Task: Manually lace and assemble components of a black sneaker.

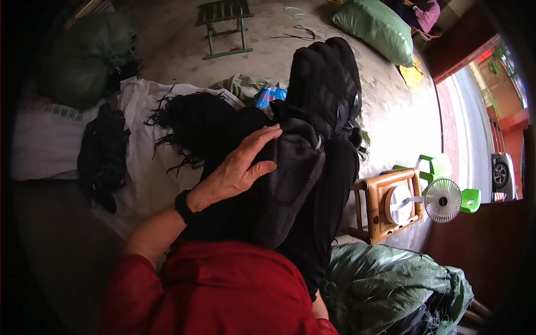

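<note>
Across my lap lies a black mesh piece, which looks like a shoe upper (pixel 290 181). My left hand (pixel 240 162) rests on its left side, fingers stretched out and thumb apart, gripping nothing. Just beyond, a stack of similar black shoe uppers (pixel 326 84) sits over my knees. Left of my hand is a heap of black stringy strips (pixel 195 120) on a white cloth (pixel 139 111). Only a sliver of my right arm (pixel 319 307) shows beside my red top; the right hand itself is out of the picture.
A folding stool (pixel 226 25) stands ahead. A dark green sack (pixel 89 56) and a black bundle (pixel 103 151) are at left. On the right a small fan (pixel 443 200) sits on a bamboo stool (pixel 363 209), above a green woven sack (pixel 391 279). A person (pixel 427 14) is far right.
</note>
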Tool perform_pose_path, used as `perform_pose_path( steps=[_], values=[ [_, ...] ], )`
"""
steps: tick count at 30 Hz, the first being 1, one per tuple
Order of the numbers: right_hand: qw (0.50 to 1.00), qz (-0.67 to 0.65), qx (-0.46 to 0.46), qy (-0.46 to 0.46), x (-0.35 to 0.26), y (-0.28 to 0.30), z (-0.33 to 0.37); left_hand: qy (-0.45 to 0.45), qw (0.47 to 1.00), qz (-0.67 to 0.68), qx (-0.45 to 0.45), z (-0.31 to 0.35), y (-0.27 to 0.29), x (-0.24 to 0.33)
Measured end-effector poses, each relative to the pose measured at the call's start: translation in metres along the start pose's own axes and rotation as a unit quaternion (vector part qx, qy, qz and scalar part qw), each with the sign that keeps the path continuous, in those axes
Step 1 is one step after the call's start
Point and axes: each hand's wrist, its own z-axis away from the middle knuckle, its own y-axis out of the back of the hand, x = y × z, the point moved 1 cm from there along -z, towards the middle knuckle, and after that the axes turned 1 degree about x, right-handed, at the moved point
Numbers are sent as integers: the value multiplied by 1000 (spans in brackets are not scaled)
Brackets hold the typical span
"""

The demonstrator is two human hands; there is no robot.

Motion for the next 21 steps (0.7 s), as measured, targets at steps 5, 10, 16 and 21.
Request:
perform_pose_path(
  steps=[5,10,16,21],
  values=[
    [934,333,84,98,-209,-139,-94,-6,980,-190,56,19,10,15],
    [881,395,126,227,-350,-155,-57,-114,973,-201,28,3,11,69],
    [919,246,-90,295,-532,-269,46,-11,934,281,-220,-6,-19,113],
    [921,190,-168,295,-571,-315,56,121,751,587,-277,8,16,113]
  ],
)
